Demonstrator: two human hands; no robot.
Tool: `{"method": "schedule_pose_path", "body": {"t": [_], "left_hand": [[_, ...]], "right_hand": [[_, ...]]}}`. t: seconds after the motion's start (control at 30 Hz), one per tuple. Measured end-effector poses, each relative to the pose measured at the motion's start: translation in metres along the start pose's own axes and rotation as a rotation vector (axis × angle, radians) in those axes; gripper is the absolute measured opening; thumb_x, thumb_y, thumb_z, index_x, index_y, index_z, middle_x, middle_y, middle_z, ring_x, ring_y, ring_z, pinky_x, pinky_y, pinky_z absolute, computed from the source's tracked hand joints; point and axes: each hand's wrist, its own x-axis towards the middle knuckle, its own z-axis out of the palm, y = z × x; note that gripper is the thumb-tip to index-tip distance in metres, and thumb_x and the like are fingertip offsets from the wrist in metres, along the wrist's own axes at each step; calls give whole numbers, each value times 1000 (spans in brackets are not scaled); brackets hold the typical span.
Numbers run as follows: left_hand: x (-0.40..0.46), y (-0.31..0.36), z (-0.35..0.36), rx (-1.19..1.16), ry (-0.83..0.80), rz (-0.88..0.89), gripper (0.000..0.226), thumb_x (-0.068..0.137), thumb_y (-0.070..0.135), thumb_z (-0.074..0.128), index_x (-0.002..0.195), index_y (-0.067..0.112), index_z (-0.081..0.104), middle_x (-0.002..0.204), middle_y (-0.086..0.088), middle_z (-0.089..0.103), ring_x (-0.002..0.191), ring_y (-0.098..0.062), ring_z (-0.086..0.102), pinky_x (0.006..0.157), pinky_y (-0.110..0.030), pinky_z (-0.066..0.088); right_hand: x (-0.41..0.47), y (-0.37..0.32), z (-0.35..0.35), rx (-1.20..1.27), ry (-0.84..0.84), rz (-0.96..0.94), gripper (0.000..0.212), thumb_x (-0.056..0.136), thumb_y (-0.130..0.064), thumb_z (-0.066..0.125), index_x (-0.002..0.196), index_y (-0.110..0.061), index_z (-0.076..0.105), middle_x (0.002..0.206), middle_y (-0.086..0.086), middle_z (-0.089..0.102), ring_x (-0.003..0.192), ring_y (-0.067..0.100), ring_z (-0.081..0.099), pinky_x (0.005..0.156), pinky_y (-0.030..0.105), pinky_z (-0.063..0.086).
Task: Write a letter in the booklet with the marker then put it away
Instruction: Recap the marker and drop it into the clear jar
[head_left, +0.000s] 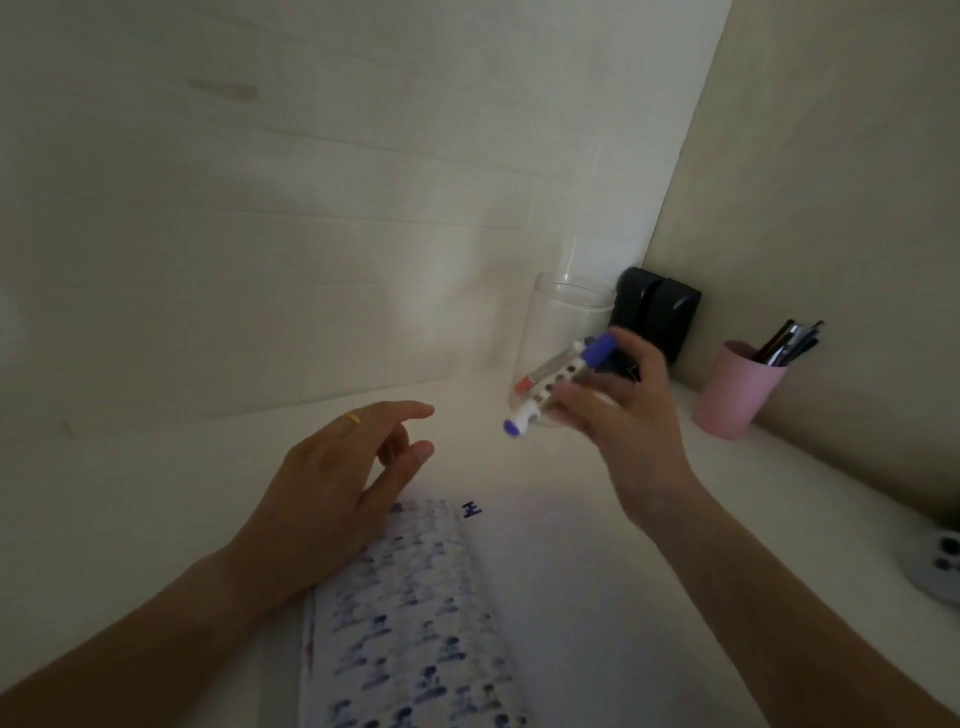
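An open booklet (545, 597) lies on the white desk in front of me; its left side shows a blue-patterned cover, and its white right page carries a small blue letter (472, 510) near the top. My right hand (618, 400) holds a white marker (556, 382) with blue ends, lifted above the desk just in front of a clear glass jar (563, 322). The marker is tilted, its lower blue end pointing left and down. My left hand (348, 467) hovers over the booklet's top left corner with fingers apart, holding nothing.
A pink cup (735, 395) with several pens stands at the right against the wall. A black object (657, 306) sits in the corner behind the jar. A grey round object (937, 564) lies at the right edge. Walls close in behind and on the right.
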Motion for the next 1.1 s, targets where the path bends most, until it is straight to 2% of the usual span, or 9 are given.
{"method": "schedule_pose_path", "body": {"t": [0.17,0.27,0.43,0.5,0.6,0.77,0.83,0.9,1.1], "left_hand": [[-1,2,-1,14,-3,11,34,101,45,48,128,29,62,86,19,62,81,-4,61,75,-10,43],[-2,3,-2,7,1,3,34,101,45,47,128,30,62,84,19,61,78,-4,60,74,-15,45],[-2,4,-2,18,-9,14,34,101,46,46,128,31,61,82,18,61,76,-5,59,72,-23,50],[-2,4,-2,22,-16,14,35,101,47,45,128,32,61,82,17,61,77,-5,60,71,-24,50],[-3,4,-3,22,-25,16,36,101,48,44,128,31,62,82,17,62,76,-5,61,72,-23,50],[-2,3,-2,22,-32,15,34,101,47,45,124,31,65,81,17,62,76,-5,61,71,-25,52],[-2,3,-3,19,-35,8,33,101,47,46,124,32,65,82,17,62,78,-5,61,72,-26,53],[-3,3,-3,24,-39,11,33,101,48,46,122,31,65,84,19,61,79,-3,59,72,-27,54],[-4,9,-4,37,-137,16,41,97,54,45,115,27,70,99,12,65,93,-10,62,77,-37,57]], "right_hand": [[66,-54,5,-299,345,-394,52,92,-5,67,131,-19,36,98,13,73,77,15,77,72,28,63],[88,-59,7,-551,406,-500,48,91,-8,67,129,-12,39,90,3,73,67,-7,67,66,7,53],[111,-45,10,-792,349,-472,33,86,-6,72,115,-9,56,94,6,72,79,17,71,72,26,56],[118,-37,10,-931,330,-415,23,86,-13,72,107,-10,65,96,6,76,87,21,70,72,26,49],[124,-29,12,-1037,306,-335,15,88,-21,69,102,-14,72,95,4,78,96,23,68,69,24,41],[124,-34,17,-1100,278,-266,18,92,-16,60,97,-10,77,87,7,78,87,22,69,66,26,49],[114,-37,16,-1083,267,-281,19,91,-16,59,96,-9,76,80,3,77,79,17,69,73,31,56],[96,-37,14,-1062,247,-358,19,90,-17,63,101,-11,77,94,3,78,89,21,70,84,35,56],[-6,7,1,-1076,-48,-413,12,90,-32,69,101,-27,71,105,-10,63,99,18,62,89,35,50]]}}
